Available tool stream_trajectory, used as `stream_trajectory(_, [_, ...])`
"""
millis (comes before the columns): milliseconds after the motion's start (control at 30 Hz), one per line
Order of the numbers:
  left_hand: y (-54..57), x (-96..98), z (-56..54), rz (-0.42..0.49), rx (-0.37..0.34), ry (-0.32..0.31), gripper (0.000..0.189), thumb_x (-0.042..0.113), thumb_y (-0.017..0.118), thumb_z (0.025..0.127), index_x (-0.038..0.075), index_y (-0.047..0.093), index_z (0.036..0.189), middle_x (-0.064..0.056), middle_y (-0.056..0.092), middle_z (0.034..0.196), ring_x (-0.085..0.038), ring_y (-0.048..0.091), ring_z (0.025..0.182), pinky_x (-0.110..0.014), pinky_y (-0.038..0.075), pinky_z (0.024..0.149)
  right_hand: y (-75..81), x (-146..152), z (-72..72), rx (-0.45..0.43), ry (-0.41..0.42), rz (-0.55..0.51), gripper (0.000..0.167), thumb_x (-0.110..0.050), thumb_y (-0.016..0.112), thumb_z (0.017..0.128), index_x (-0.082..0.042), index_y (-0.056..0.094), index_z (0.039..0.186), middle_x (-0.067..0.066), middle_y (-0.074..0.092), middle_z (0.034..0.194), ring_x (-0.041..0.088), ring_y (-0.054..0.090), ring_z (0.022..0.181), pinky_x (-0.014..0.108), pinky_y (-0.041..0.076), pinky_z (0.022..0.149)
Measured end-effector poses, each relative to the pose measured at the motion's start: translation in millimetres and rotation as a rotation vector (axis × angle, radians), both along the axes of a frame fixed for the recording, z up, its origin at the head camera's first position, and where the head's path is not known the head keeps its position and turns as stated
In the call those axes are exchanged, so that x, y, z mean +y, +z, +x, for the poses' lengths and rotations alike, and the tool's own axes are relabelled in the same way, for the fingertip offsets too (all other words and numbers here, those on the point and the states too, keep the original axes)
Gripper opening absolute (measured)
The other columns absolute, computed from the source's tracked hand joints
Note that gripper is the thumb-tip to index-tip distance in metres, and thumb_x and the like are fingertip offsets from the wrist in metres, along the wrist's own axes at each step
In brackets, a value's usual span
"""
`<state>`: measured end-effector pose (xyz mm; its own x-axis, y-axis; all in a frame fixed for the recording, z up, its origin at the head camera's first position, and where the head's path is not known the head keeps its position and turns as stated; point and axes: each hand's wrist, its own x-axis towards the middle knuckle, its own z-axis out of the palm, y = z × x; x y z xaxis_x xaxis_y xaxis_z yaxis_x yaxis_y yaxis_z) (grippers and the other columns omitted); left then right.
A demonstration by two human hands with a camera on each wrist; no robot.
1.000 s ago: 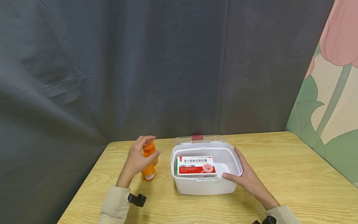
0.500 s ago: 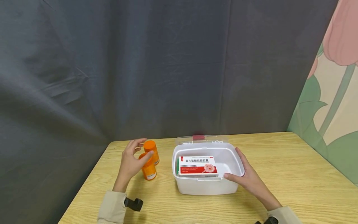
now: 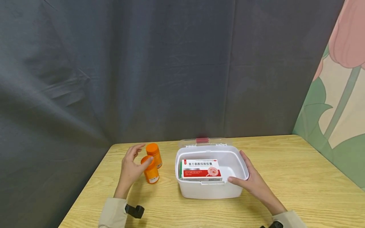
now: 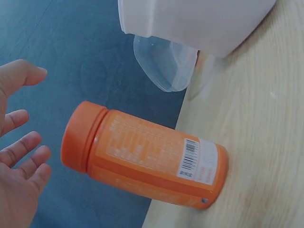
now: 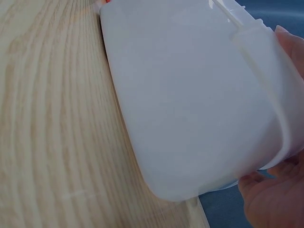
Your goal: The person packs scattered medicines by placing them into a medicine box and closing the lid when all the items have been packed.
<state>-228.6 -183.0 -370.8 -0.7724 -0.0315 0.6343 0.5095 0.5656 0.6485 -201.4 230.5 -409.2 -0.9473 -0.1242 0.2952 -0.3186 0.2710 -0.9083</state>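
Two orange bottles stand upright on the left of the table, one front bottle with a white barcode label and one rear bottle. Beside them is my left hand, fingers and thumb spread. The left wrist view shows a gap between those fingers and the bottle's orange cap. My right hand holds the right front corner of a white plastic box, thumb at the front rim and fingers along the right side. Inside the box, on its left, lies a red-and-white medicine carton with a green edge behind it.
The box's clear lid, with a pink latch, is folded back behind it. A wooden table lies under everything. Dark cloth hangs behind its far edge, and a flower-painted wall runs along the right.
My left hand has drawn back to the left, away from the tops of the orange bottles, which now show more fully. My right hand stays at the box corner.
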Motion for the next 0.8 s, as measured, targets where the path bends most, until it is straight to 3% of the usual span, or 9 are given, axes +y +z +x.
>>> stream_trajectory(333, [-13.0, -4.4, -1.6, 0.018, -0.061, 0.001, 0.049, 0.012, 0.082, 0.077, -0.002, 0.062, 0.119, -0.016, 0.058, 0.120, -0.035, 0.053, 0.110, -0.055, 0.044, 0.096, -0.9, -0.2, 0.3, 0.015, 0.002, -0.002, 0.104, -0.008, 0.080, 0.078, -0.006, 0.009, 0.155, 0.029, 0.042, 0.137, 0.038, 0.051, 0.111, 0.026, 0.050, 0.082])
stream_trajectory(600, [-20.3, -4.7, -0.1, 0.015, -0.129, 0.008, 0.044, 0.011, 0.083, 0.077, 0.000, 0.064, 0.115, -0.014, 0.059, 0.116, -0.034, 0.055, 0.109, -0.052, 0.046, 0.095, -2.1, -0.4, 0.0, 0.015, 0.000, -0.014, 0.103, -0.008, 0.080, 0.078, -0.006, 0.011, 0.155, 0.028, 0.044, 0.136, 0.036, 0.052, 0.109, 0.026, 0.050, 0.082])
stream_trajectory(800, [-24.7, -4.7, 0.3, 0.023, -0.188, -0.022, 0.045, 0.007, 0.082, 0.077, 0.002, 0.063, 0.117, -0.014, 0.058, 0.120, -0.033, 0.056, 0.113, -0.052, 0.044, 0.098, -0.3, -0.8, 0.7, 0.010, 0.002, -0.015, 0.104, -0.008, 0.080, 0.078, -0.006, 0.010, 0.155, 0.029, 0.043, 0.137, 0.035, 0.052, 0.109, 0.026, 0.051, 0.082])
